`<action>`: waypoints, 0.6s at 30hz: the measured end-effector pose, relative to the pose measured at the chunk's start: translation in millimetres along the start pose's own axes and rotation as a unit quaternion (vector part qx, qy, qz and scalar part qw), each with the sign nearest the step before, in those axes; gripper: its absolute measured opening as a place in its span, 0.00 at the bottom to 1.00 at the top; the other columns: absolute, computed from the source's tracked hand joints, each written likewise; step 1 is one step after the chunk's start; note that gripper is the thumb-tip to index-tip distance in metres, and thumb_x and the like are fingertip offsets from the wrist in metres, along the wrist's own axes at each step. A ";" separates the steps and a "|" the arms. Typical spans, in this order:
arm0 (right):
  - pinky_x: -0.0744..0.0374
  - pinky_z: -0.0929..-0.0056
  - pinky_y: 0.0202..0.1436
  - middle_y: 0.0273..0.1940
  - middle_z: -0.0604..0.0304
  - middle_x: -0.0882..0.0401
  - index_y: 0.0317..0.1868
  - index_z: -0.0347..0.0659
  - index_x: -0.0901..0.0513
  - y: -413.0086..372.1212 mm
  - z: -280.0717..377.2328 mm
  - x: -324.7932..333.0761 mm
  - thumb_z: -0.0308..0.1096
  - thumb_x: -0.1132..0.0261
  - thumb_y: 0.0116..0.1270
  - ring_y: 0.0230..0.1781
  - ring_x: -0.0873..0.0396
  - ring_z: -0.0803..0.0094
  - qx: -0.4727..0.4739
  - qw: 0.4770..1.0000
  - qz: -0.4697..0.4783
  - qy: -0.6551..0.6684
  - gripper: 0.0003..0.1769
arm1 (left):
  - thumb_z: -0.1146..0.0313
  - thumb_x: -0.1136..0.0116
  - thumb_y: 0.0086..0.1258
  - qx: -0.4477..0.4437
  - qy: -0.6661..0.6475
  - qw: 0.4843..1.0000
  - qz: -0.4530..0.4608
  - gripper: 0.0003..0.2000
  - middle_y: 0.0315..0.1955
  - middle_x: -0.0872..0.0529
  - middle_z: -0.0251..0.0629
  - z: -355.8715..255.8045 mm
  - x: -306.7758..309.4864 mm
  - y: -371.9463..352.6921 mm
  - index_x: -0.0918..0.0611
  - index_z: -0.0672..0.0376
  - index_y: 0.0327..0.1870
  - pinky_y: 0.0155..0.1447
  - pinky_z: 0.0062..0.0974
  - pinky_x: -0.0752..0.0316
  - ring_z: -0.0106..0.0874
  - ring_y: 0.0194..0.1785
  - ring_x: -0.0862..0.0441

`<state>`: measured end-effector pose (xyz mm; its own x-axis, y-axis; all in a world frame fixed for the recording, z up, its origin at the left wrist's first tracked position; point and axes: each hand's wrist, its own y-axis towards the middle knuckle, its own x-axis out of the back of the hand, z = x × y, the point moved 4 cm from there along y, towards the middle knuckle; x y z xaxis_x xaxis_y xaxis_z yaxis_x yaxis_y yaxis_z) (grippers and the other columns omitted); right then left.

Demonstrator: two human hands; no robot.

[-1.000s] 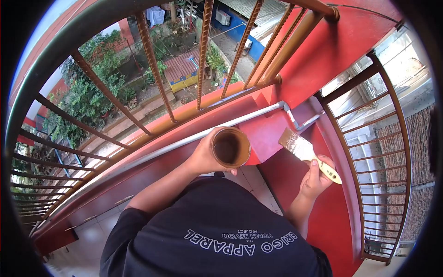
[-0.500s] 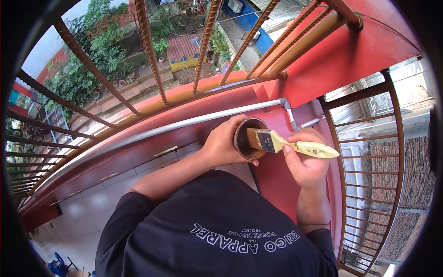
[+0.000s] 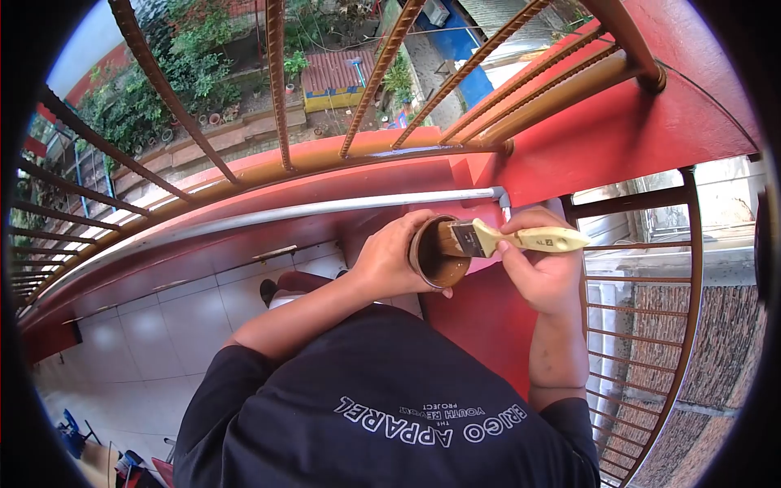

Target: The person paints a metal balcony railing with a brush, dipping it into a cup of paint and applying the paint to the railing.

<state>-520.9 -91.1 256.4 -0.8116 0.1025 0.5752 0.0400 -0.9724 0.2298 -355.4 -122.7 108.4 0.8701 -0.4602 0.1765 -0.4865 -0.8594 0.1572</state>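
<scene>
My left hand (image 3: 390, 254) is wrapped round a small round paint can (image 3: 443, 275), its open mouth tilted toward me. Brown paint coats the inside wall and rim. In my right hand (image 3: 538, 264) is a paintbrush (image 3: 547, 239) with a pale yellow handle and a dark metal band. My thumb and fingers pinch the handle near its neck. The brown-stained bristles reach into the can's mouth, against the upper part of the rim. How much paint the can holds is hard to make out.
A brown ribbed-bar railing (image 3: 325, 163) runs in front, with a grey-white pipe (image 3: 366, 201) below it along the red wall. At the right stands another barred railing (image 3: 691, 244). White floor tiles (image 3: 187, 325) lie lower left, with blue objects (image 3: 73, 435) in the corner.
The view has shifted, so the railing sits further right. The brush has risen slightly toward the can's upper rim, and its handle lies more level. Both hands keep their holds.
</scene>
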 end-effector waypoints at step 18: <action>0.20 0.78 0.42 0.39 0.59 0.19 0.45 0.33 0.20 -28.9 -34.1 32.7 0.15 0.33 0.65 0.38 0.18 0.77 -0.074 0.981 -0.123 0.129 0.10 | 0.51 0.15 0.41 -0.005 0.054 0.998 0.027 0.42 0.56 0.15 0.35 -17.1 9.1 31.3 0.24 0.47 0.62 0.61 0.38 0.21 0.41 0.60 0.18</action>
<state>-568.4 -66.8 241.7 -0.9072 0.3008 0.2942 -0.2460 -0.9465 0.2091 -364.1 -150.0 131.5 0.8298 -0.4780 0.2880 -0.5330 -0.8317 0.1554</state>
